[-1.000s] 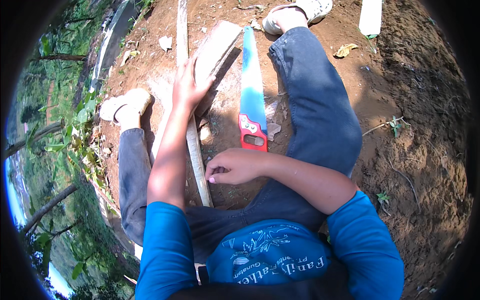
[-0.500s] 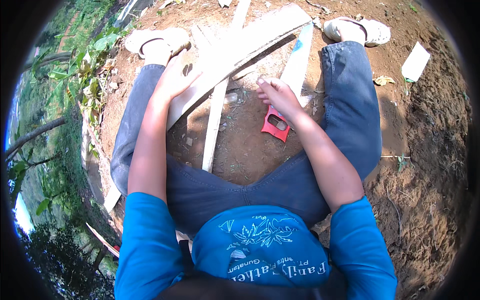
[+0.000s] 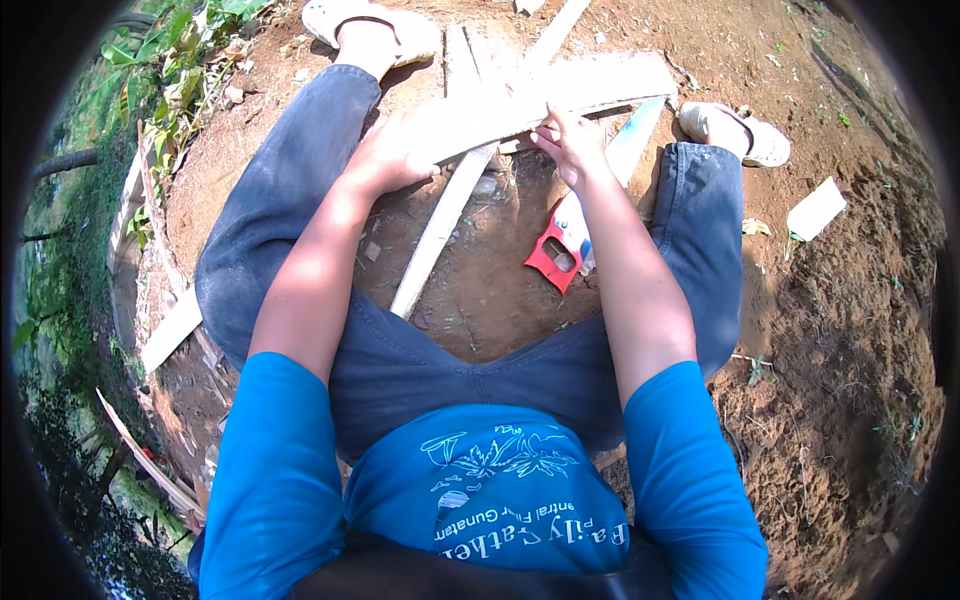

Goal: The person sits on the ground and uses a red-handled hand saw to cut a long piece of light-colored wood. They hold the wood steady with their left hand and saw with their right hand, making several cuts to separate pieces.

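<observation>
A pale wooden plank [image 3: 610,85] lies slanting between my feet, its surface washed out by sunlight. My left hand [image 3: 392,155] is closed round its near left end, with the fingertips partly lost in glare. At the plank's near edge, my right hand [image 3: 572,148] grips with thumb and bent fingers. Under the plank runs a narrow wooden strip [image 3: 445,232] that points toward my lap. A handsaw with a red handle [image 3: 553,260] rests on the soil below my right forearm, and its blade [image 3: 632,145] reaches up toward the plank's right end.
My legs spread either side of the wood, with a light clog [image 3: 415,38] on the left foot and another [image 3: 765,142] on the right. A white card-like piece [image 3: 817,208] sits on the dirt at right. Green plants [image 3: 180,85] border the left, near another board [image 3: 172,330].
My right hand has gone from hovering over the saw to gripping the plank. The plank has shifted, its near end pulling away from my left thigh. The whole view has swung somewhat.
</observation>
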A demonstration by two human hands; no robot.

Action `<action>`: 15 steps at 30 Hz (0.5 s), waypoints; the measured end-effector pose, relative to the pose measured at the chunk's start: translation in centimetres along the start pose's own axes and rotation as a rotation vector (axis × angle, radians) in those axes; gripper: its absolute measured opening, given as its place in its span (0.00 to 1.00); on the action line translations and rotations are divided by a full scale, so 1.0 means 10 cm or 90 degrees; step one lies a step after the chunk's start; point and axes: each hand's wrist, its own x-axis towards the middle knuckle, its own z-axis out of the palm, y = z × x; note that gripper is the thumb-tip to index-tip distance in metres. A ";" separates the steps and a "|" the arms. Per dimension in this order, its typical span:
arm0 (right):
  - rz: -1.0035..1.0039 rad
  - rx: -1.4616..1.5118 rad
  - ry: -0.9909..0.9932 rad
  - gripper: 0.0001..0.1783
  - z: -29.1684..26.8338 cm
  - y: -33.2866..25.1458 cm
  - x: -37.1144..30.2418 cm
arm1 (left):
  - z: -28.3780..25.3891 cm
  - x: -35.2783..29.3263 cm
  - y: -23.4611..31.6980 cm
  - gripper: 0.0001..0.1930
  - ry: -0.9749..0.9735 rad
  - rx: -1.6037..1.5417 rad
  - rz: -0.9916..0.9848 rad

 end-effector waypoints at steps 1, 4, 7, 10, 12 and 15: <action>-0.001 -0.004 0.008 0.19 -0.02 -0.02 0.00 | 0.02 -0.01 -0.01 0.43 0.014 -0.015 0.017; -0.015 0.001 0.010 0.18 -0.09 -0.08 0.02 | 0.10 0.07 -0.05 0.45 0.059 -0.015 0.060; -0.020 -0.005 -0.013 0.17 -0.16 -0.15 0.02 | 0.14 0.12 -0.04 0.47 0.076 -0.003 0.060; -0.004 0.010 -0.018 0.17 -0.19 -0.17 0.02 | 0.07 0.21 0.01 0.46 0.021 0.028 0.032; 0.018 0.010 -0.011 0.18 -0.21 -0.19 0.02 | 0.08 0.24 0.02 0.46 0.005 0.056 0.024; 0.036 -0.005 -0.019 0.20 -0.20 -0.22 -0.01 | 0.13 0.27 -0.06 0.45 -0.013 0.091 0.006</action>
